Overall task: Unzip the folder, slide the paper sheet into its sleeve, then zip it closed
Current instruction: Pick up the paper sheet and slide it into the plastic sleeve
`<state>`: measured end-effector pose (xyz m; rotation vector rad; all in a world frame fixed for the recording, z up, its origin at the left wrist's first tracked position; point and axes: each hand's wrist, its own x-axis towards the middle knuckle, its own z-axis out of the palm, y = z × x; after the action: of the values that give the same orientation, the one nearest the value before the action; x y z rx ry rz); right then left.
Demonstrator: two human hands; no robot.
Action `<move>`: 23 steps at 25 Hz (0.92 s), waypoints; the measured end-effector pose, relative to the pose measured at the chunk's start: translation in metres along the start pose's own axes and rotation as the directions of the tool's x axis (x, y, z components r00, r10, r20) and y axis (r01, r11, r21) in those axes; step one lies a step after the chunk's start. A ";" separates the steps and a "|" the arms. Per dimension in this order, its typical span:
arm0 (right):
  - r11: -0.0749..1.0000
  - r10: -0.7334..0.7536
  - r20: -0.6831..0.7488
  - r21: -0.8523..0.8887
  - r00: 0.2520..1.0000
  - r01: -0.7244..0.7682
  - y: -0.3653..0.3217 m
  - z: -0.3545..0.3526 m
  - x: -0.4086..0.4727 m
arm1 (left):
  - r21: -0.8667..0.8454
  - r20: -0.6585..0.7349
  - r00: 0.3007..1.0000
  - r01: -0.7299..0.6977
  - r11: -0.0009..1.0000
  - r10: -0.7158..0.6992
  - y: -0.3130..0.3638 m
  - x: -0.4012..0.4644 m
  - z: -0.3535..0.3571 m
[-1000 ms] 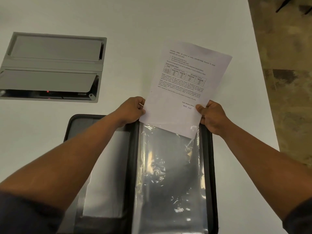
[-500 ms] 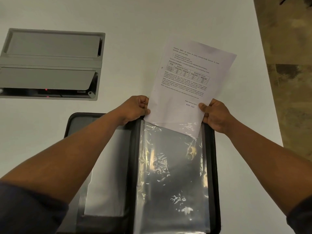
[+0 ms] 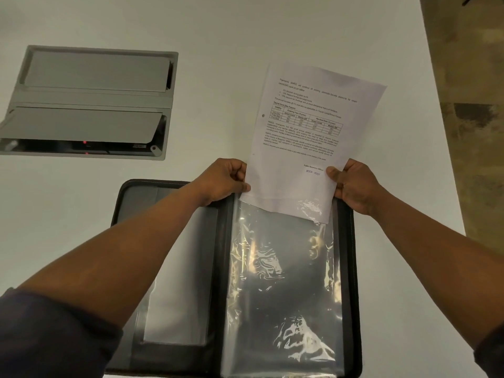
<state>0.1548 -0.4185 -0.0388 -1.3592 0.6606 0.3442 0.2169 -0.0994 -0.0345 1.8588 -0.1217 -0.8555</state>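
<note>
A person's left hand (image 3: 227, 181) and right hand (image 3: 351, 185) held a printed paper sheet (image 3: 305, 137) over an open black zip folder (image 3: 351, 296) that lay flat on a white table (image 3: 218, 31). The left hand's fingers were curled, pinching the sheet's lower left edge; the right hand pinched the lower right edge, thumb on the printed face. The sheet was tilted, and its bottom edge had entered the top of the clear plastic sleeve (image 3: 283, 282) on the folder's right half, the lower right corner showing under the glossy film while most of the page stood clear above it.

Legible print near the foot of the page read "Public Relations Officer" and, below that, "BOOK POST". A fare table in the middle carried headings that appeared to read "Existing Fare" and "Revised Fare"; the paragraphs around it were too small to read. A punched hole showed near the left margin.

The folder's left half held a grey inner pocket (image 3: 177, 268), partly hidden by the left forearm. Dark sleeves (image 3: 54, 336) covered the arms near the frame's bottom. Set into the table at upper left was a grey cable box (image 3: 90, 102) with two hinged flaps, small red lights glowing in its lower opening. Patterned carpet (image 3: 474, 105) lay beyond the table's right edge.
</note>
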 end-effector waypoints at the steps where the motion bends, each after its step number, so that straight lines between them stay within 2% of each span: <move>1: 1.000 -0.008 0.002 -0.013 1.000 0.008 -0.001 0.000 -0.001 | 0.003 0.032 0.999 0.013 1.000 -0.014 0.000 0.001 -0.002; 4: 0.996 -0.048 0.010 -0.080 0.999 0.049 -0.004 0.004 -0.002 | -0.056 0.069 0.996 0.058 0.997 -0.054 0.001 0.004 -0.004; 6: 0.990 -0.071 0.033 -0.122 0.997 0.075 -0.004 0.006 -0.004 | -0.188 0.029 0.998 0.064 0.980 -0.060 0.001 0.004 0.001; 8: 0.982 -0.086 0.057 -0.166 0.995 0.095 -0.003 0.006 -0.006 | -0.244 -0.031 0.998 0.040 0.969 -0.049 0.001 0.003 0.007; 15: 0.940 -0.045 0.185 -0.325 0.982 0.104 -0.001 0.003 -0.014 | -0.241 -0.253 0.967 -0.057 0.969 -0.006 -0.005 0.005 0.022; 18: 0.955 -0.032 0.180 -0.283 0.983 0.083 -0.002 0.008 -0.016 | -0.231 -0.247 0.969 -0.028 0.973 -0.030 -0.008 0.006 0.021; 23: 0.965 -0.081 0.091 -0.241 0.993 0.101 0.000 0.016 -0.017 | -0.186 -0.242 0.970 -0.041 0.982 -0.006 -0.010 0.007 0.023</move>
<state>0.1451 -0.4009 -0.0272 -1.5980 0.4981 0.4145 0.2052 -0.1157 -0.0505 1.7626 0.0932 -0.5997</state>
